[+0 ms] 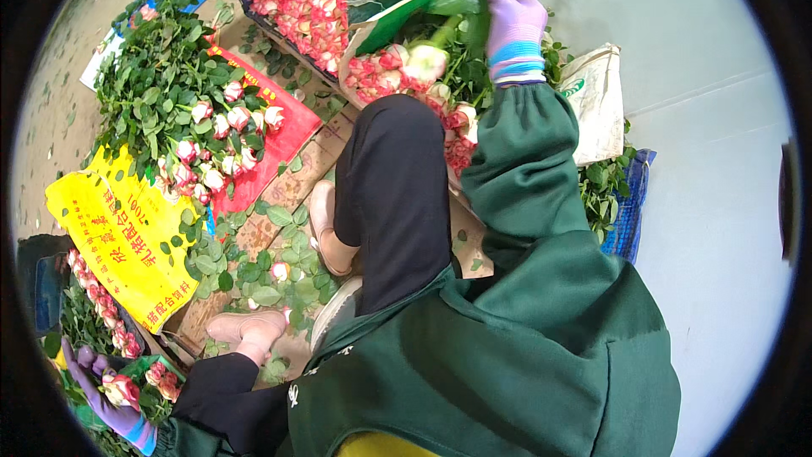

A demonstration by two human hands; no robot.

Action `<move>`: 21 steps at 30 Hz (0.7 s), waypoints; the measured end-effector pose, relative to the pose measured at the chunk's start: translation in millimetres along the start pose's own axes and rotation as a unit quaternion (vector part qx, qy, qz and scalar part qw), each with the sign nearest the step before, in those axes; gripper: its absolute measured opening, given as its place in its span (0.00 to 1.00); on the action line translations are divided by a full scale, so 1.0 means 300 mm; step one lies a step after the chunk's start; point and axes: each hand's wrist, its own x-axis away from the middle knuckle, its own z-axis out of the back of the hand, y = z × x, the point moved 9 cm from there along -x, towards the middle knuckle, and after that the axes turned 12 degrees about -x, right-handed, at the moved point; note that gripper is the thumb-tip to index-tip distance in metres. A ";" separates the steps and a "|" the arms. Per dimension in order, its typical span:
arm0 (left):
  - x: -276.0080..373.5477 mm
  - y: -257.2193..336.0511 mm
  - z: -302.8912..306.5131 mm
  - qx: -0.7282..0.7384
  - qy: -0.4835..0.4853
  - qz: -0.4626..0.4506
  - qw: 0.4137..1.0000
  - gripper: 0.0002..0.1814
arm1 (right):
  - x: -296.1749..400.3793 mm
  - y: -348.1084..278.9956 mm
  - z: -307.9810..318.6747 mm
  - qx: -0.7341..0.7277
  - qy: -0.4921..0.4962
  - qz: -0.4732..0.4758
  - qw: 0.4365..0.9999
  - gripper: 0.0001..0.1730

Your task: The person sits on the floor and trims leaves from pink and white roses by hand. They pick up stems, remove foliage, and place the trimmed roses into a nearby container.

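Observation:
My right hand [517, 16], in a purple glove with a blue-striped cuff, is at the top, closed on the leafy stem of a rose. Motion blurs that rose's pale bloom [426, 65], which hangs over a bin of packed pink-and-white roses [387, 73]. At the lower left is my left hand [104, 393], gloved alike, its fingers apart beside a pink-and-white rose [122, 390]. Whether it grips that rose's stem cannot be made out. Below it are more roses [163, 382] and leaves.
Loose leafy roses [158, 82] are heaped on a red sack [279, 127] and a yellow printed sack [120, 235]. A row of roses [104, 311] fills another container at left. Fallen leaves [266, 266] cover the floor around my feet. A white sack [593, 101] leans by the grey wall [704, 158].

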 end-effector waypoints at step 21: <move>0.161 -0.026 -0.293 -0.042 -0.080 0.110 0.990 0.21 | 0.268 0.094 -0.315 -0.206 -0.297 -0.152 0.920 0.24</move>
